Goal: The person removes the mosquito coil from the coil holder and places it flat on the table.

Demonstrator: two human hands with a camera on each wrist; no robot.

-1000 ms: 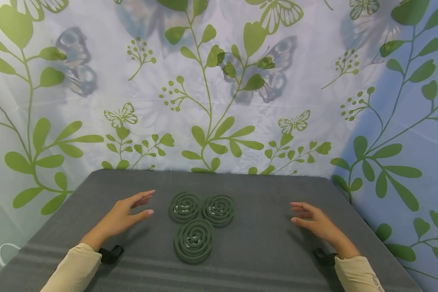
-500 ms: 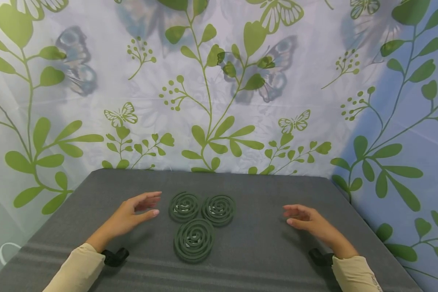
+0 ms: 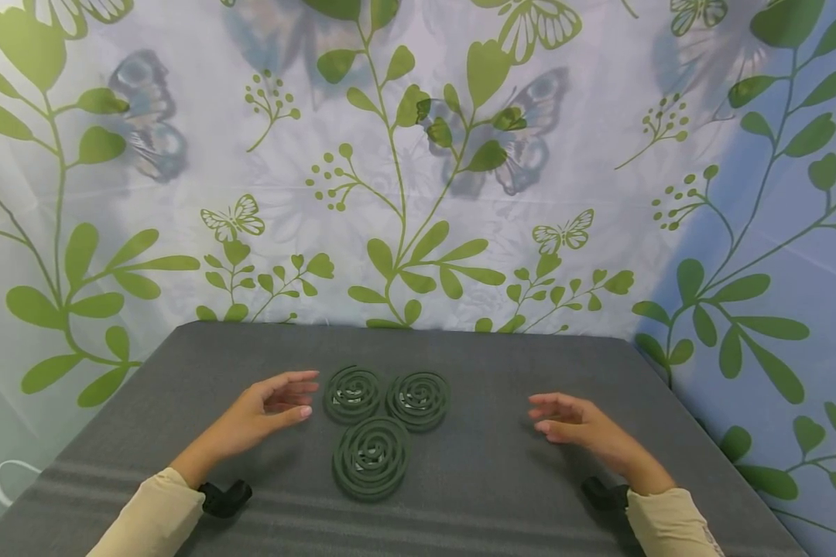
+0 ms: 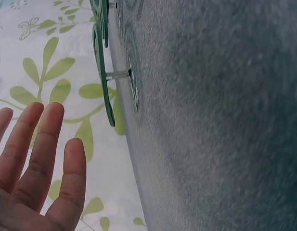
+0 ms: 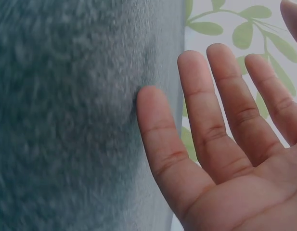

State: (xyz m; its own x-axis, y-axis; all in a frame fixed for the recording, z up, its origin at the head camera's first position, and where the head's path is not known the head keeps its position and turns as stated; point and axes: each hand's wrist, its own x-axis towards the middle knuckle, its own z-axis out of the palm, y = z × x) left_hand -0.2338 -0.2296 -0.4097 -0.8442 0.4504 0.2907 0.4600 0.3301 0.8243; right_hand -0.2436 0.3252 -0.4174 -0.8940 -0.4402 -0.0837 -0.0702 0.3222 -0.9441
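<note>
Three dark green mosquito coils lie grouped left of the table's middle: one at the back left (image 3: 352, 391), one at the back right (image 3: 421, 394) and one in front (image 3: 371, 451). In the left wrist view, a coil (image 4: 101, 72) sits raised off the cloth on a small metal stand (image 4: 120, 74). My left hand (image 3: 265, 414) hovers just left of the back-left coil, fingers loosely extended and holding nothing. Well to the right of the coils, my right hand (image 3: 592, 429) is held over the table with relaxed fingers, also holding nothing.
A grey cloth covers the table (image 3: 488, 495). Behind it and at the right hangs a curtain (image 3: 460, 255) printed with leaves and butterflies. Each wrist wears a black camera strap, and a white loop (image 3: 3, 483) shows past the table's left edge.
Both hands have moved inward: the left hand rightward, closer to the coils, and the right hand leftward. The coils have stayed in place.
</note>
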